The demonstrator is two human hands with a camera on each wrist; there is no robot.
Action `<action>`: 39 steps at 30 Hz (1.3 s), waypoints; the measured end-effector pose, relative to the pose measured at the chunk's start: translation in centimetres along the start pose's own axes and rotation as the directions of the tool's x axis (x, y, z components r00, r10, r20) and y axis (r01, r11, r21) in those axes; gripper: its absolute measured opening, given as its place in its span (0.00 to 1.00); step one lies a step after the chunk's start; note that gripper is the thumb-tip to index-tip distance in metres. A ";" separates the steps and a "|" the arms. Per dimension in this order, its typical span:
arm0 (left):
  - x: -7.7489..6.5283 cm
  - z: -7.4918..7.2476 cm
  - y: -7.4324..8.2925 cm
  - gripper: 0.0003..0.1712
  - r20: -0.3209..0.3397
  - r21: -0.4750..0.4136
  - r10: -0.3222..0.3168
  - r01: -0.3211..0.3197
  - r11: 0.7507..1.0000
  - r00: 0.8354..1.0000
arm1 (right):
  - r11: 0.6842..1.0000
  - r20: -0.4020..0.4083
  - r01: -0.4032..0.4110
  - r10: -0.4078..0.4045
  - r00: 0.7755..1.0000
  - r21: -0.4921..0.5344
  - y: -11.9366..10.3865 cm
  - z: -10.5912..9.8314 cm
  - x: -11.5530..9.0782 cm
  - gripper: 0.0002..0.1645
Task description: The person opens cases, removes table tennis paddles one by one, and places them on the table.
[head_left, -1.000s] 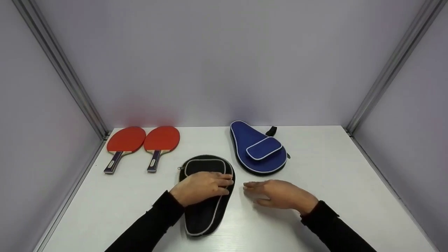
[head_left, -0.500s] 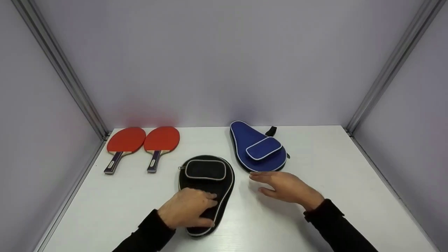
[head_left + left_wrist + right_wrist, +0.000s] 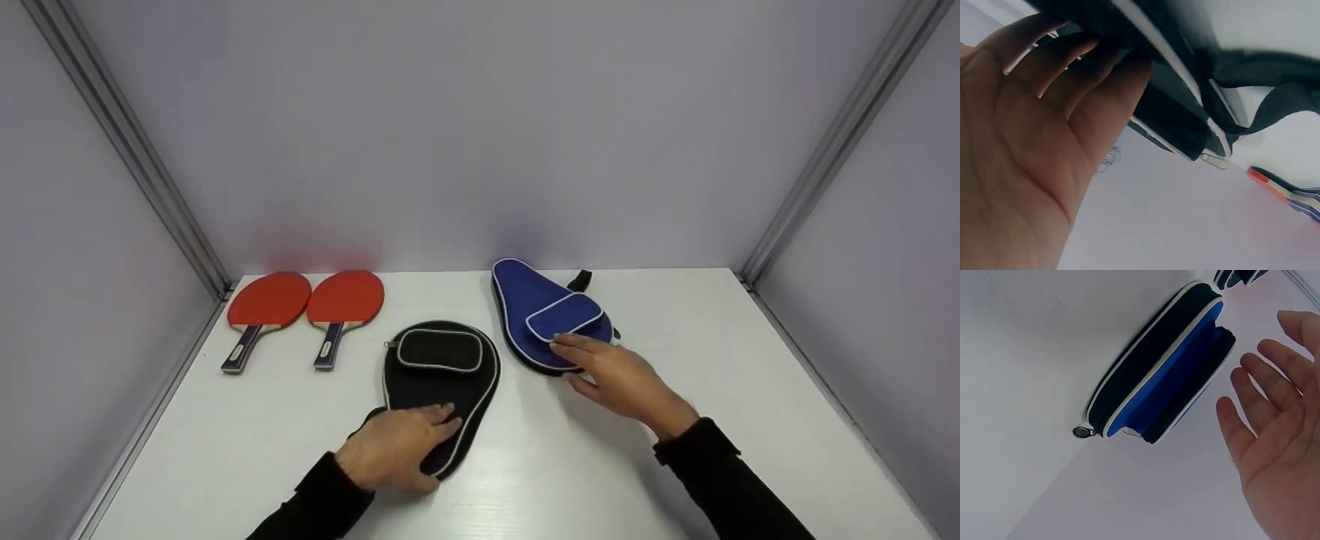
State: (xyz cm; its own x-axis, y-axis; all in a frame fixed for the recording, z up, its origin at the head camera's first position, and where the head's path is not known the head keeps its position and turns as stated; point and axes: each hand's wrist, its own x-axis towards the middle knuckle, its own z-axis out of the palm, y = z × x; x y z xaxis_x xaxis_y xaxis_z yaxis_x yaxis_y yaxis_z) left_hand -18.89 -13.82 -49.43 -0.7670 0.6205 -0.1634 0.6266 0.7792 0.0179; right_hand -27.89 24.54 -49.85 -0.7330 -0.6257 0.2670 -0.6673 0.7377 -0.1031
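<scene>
A black table tennis bat case (image 3: 439, 386) with white piping and a small zipped pocket lies flat in the middle of the table. Over its narrow end lies my left hand (image 3: 397, 446), fingers extended on the fabric; the left wrist view shows those fingers (image 3: 1112, 93) nearly straight against the case, beside its zip pull (image 3: 1214, 161). A blue bat case (image 3: 529, 300) rests at the back, its wide end towards me. My right hand (image 3: 622, 379) hovers by that wide end, fingertips overlapping its pocket in the head view. The right wrist view shows this hand's fingers spread, with nothing in them.
Two red table tennis bats (image 3: 270, 300) lie side by side at the back left, handles towards me. Pale walls enclose the white table (image 3: 750, 375) at the back and both sides. A black strap (image 3: 1275, 70) hangs from the black case.
My left hand has slid from the black case's wide part to its narrow end, and the case has shifted slightly away from me. My right hand has moved forward to the blue case.
</scene>
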 end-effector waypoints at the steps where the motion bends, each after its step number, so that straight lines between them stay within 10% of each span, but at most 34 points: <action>1: 0.2 0.1 -0.2 0.54 0.003 -0.008 -0.008 0.008 1.000 1.000 | 1.000 -0.001 -0.009 0.009 1.000 -0.001 0.1 0.0 0.0 0.32; 20: 5.1 1.4 -4.9 0.31 -0.240 0.001 -0.028 0.029 1.000 0.970 | 0.986 0.062 -0.165 0.165 0.984 -0.007 1.8 0.1 1.9 0.37; 39: 7.5 0.8 -7.7 0.32 -0.191 -0.183 -0.117 0.082 0.980 0.975 | 0.975 0.168 -0.222 0.222 0.960 -0.019 4.9 -0.1 4.7 0.51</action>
State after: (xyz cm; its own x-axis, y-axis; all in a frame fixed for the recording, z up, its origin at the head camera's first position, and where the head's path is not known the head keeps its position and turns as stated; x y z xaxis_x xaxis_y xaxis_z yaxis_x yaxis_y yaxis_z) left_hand -29.34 -15.19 -51.64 -0.8472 0.5306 0.0274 0.5260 0.8302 0.1848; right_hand -34.63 25.27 -48.97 -0.8743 -0.4799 0.0724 -0.4853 0.8628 -0.1419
